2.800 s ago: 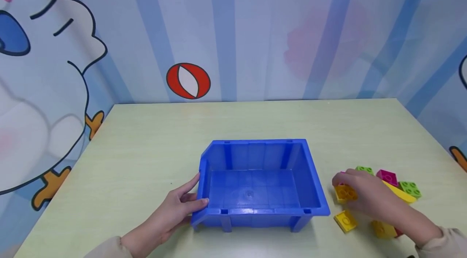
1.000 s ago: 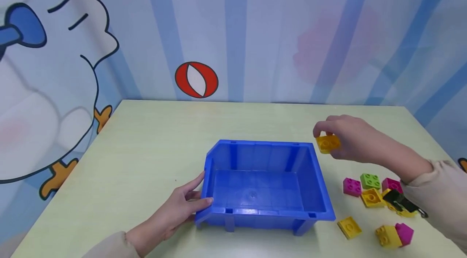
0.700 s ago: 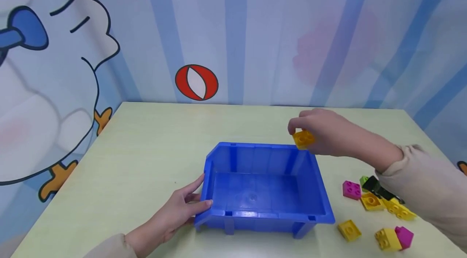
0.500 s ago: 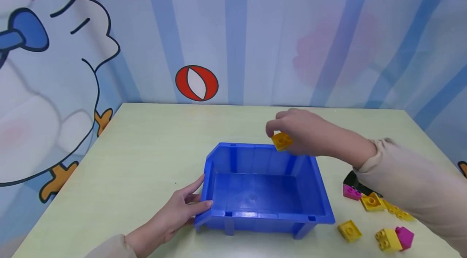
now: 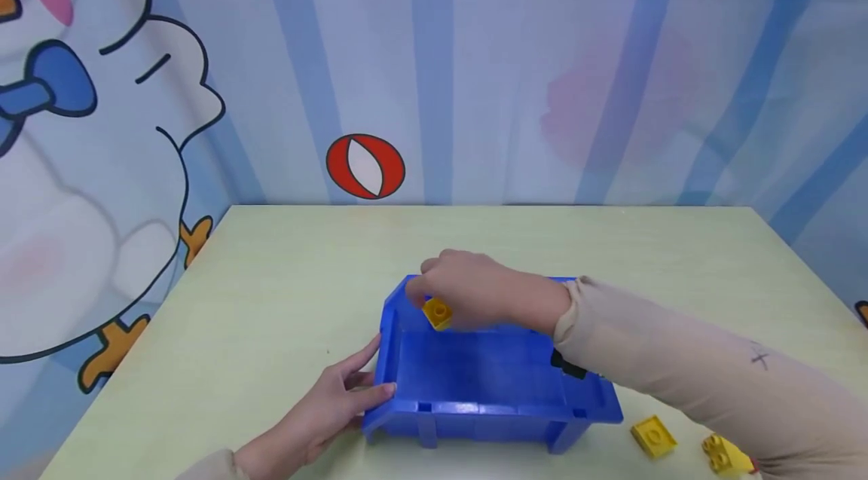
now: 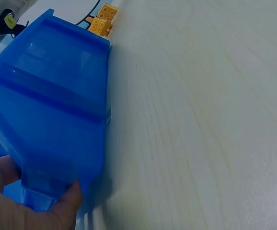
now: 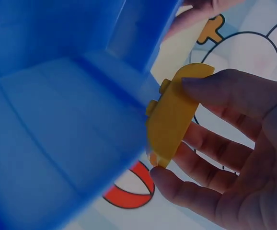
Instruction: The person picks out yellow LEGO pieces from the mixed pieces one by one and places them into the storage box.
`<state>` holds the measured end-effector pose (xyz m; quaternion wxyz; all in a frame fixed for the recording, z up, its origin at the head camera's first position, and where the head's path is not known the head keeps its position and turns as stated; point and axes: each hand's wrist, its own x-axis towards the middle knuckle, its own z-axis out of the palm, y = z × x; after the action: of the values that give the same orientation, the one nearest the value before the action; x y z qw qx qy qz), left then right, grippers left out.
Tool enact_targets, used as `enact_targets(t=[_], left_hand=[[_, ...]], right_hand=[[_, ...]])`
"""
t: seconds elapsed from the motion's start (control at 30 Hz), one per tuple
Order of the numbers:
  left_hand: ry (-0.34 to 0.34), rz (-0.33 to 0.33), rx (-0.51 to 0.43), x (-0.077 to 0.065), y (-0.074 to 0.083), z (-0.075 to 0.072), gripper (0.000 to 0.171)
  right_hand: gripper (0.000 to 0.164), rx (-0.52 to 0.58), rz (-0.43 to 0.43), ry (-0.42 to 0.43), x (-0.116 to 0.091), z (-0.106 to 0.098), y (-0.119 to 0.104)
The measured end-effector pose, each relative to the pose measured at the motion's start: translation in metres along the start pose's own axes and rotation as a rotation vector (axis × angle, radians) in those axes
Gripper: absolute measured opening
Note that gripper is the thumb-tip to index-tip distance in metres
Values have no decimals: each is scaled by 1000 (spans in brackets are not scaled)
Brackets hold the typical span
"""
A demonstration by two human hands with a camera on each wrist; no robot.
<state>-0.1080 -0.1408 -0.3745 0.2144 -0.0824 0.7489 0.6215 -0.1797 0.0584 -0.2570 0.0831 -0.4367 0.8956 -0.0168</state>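
A blue plastic bin [image 5: 488, 429] stands on the table in front of me. My left hand [image 5: 328, 403] grips its left end, thumb over the rim; the left wrist view shows thumb and fingers around the blue edge [image 6: 47, 103]. Over the bin's left back part, my right hand [image 5: 473, 290] holds a yellow toy building block [image 5: 438, 313] with its hollow underside towards the head view. In the right wrist view, the thumb and fingertips pinch this block [image 7: 173, 122], which has a rounded end and small studs. The visible part of the bin's floor [image 5: 468, 371] is bare.
A flat yellow block [image 5: 653, 436] lies just right of the bin, and another yellow block [image 5: 722, 455] is partly covered by the right sleeve [image 5: 685, 359]. The pale table [image 5: 305, 269] meets a printed cartoon wall [image 5: 434, 73] at its back edge.
My right hand has picked up the yellow block from the pile on the right, lifted it and carried it left over the bin. The left hand has kept its grip on the bin.
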Motion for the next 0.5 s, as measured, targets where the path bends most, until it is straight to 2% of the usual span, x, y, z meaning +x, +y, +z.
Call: enact_targets(t=[0.17,0.4,0.5], left_hand=[[-33,3,-7,-1,-1,-2,77],[-20,-4,4,0,-1,-2,77],[-35,-7,3,-1,0,-2,78]], right_hand=[[32,33,-31,-28,14,20,-4],[35,40,-29,-79,33,43,-10],[35,38,-29,-111,38,50,-12]])
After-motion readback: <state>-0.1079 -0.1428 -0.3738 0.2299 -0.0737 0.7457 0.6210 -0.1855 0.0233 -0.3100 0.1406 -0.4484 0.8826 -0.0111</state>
